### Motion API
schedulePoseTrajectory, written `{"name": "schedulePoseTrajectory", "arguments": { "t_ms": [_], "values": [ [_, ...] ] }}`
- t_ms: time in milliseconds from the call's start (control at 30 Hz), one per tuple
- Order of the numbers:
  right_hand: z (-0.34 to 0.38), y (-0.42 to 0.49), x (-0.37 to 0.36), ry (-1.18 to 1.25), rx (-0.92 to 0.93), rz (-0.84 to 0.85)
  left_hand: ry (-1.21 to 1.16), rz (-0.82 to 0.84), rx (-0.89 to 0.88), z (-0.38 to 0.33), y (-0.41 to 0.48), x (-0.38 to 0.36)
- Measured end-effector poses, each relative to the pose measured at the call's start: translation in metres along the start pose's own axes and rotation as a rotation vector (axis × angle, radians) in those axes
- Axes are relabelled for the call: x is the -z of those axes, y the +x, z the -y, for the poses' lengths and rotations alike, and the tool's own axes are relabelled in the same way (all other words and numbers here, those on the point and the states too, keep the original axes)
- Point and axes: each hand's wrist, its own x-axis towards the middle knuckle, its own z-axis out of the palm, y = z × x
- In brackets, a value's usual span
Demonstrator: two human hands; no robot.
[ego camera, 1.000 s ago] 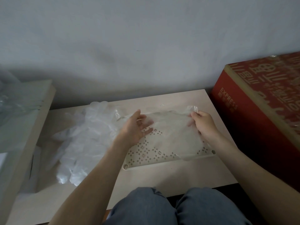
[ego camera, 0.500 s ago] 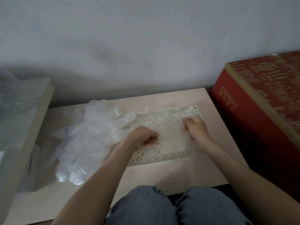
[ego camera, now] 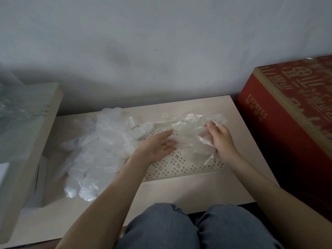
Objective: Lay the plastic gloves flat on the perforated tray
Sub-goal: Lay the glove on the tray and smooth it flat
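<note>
Sitting under both hands was the low table [ego camera: 188, 191], with the perforated tray [ego camera: 179, 165] on it and a loose pile of plastic gloves [ego camera: 93, 150] just left of the left hand [ego camera: 158, 148]. That hand lay flat and open, palm on one clear glove [ego camera: 188, 139] over the tray. The right hand [ego camera: 220, 137] pinched that glove's far right edge, which looked crumpled there.

Dim, flat indoor light with a grey cast. A soft shadow band runs along the foot of the pale grey wall [ego camera: 161, 42] behind the beige tabletop [ego camera: 197, 191]. Wide-angle bending at the edges; overall soft, slightly grainy focus; no glare.
</note>
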Motion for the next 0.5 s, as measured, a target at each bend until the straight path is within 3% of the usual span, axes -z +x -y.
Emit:
{"name": "schedulePoseTrajectory", "arguments": {
  "t_ms": [100, 233, 500],
  "values": [
    [0.005, 0.000, -0.006, 0.127, -0.016, -0.021, -0.092, 0.132, -0.032, 0.004, -0.001, -0.006],
    [0.004, 0.005, -0.010, 0.197, -0.011, 0.004, 0.043, 0.344, -0.084, 0.008, -0.005, -0.009],
    [-0.007, 0.006, -0.023, 0.132, -0.081, -0.102, 0.321, 0.346, -0.108, 0.010, -0.008, -0.007]
  ]
}}
